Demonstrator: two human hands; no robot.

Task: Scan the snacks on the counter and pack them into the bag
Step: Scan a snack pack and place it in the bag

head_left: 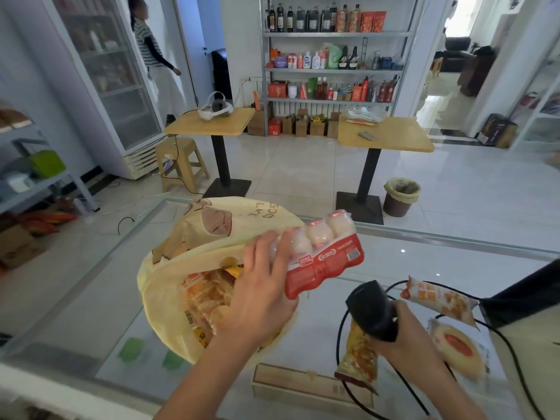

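Snacks still wait on the glass counter (pixel 394 256): nearest, just below the right hand (pixel 403 331), a long yellow-and-orange crinkly packet (pixel 359 356) lies over a black cable (pixel 403 386), partly on a pale wooden box (pixel 303 386). Just right of that hand lies a round pastry in a clear wrapper with a red label (pixel 457 347), and beyond it a white-and-orange sausage-shaped packet (pixel 439 301).

The right hand's fingers are wrapped tight around the grip of a black handheld barcode scanner (pixel 371 310), its head aimed up and to the left.

The left hand (pixel 260 286) is raised over the mouth of a cream plastic carrier bag (pixel 194 237), its fingers (pixel 263 247) clamped on one end of a shrink-wrapped row of small white milk-drink bottles with a red band (pixel 324 256). The pack sits between the scanner and the bag, with a barcode panel on the red band facing the camera. Small white brand badges show on the band, but the lettering is too blurred to read.

Beneath the left fingers, the bag already holds an orange-and-clear packet of round biscuits (pixel 206 301) and something yellow beside it. The bag carries a brown cartoon print and dark lettering, seen upside down and not legible to me.

By my reckoning the job is roughly half done: some goods are packed, the bottle pack is at the scanning or bagging step, and three snacks remain on the counter.
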